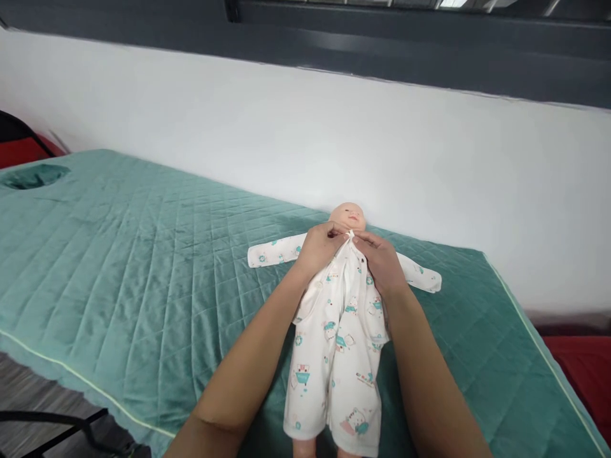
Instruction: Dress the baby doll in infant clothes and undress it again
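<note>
As the doll (352, 213) lies face-up on the green quilted cover (167, 254), I record left hand (321, 249) and right hand (382, 259) both pinching the printed shirt (368, 289) at its neckline (351, 235).

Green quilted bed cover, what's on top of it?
A bald plastic doll in white printed clothes lies face-up, with the left hand and right hand at its collar. The cover directly beneath the doll is hidden.
</note>
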{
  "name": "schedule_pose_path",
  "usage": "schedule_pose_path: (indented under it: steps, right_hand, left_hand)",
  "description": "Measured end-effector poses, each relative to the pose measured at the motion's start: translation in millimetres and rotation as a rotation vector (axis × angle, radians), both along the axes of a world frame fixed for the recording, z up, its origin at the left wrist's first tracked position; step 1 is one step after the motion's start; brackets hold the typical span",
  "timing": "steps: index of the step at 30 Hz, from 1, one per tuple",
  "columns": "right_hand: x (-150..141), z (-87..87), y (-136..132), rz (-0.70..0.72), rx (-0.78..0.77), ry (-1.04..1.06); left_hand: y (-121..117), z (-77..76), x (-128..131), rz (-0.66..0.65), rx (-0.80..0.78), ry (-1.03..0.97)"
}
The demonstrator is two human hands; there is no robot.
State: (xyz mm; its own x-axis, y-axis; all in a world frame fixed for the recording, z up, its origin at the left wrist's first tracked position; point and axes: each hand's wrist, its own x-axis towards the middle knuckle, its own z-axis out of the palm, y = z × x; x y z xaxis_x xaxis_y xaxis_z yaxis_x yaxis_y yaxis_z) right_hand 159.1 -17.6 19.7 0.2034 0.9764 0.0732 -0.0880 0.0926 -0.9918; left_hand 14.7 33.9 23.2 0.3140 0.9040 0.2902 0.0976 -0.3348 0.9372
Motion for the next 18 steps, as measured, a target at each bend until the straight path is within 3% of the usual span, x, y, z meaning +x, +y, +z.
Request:
schedule_pose_path:
  steps: [6,9,13,18]
  right_hand:
    - [1,0.3,-3,0.062,-0.011,-0.002]
    - [-2,3.8,-5,0.036,-0.025,-0.151]
    - [-7,7.4,-7,0.005,-0.073,-0.326]
    - [-9,5.5,-7,0.0,-0.034,-0.529]
  left_hand:
    - [-2,0.3,3,0.058,-0.01,0.033]
    - [-2,0.4,3,0.067,-0.013,0.038]
    - [-1,0.9,-1,-0.03,-0.036,0.009]
    - [-2,2.7,-1,-0.056,-0.02,0.066]
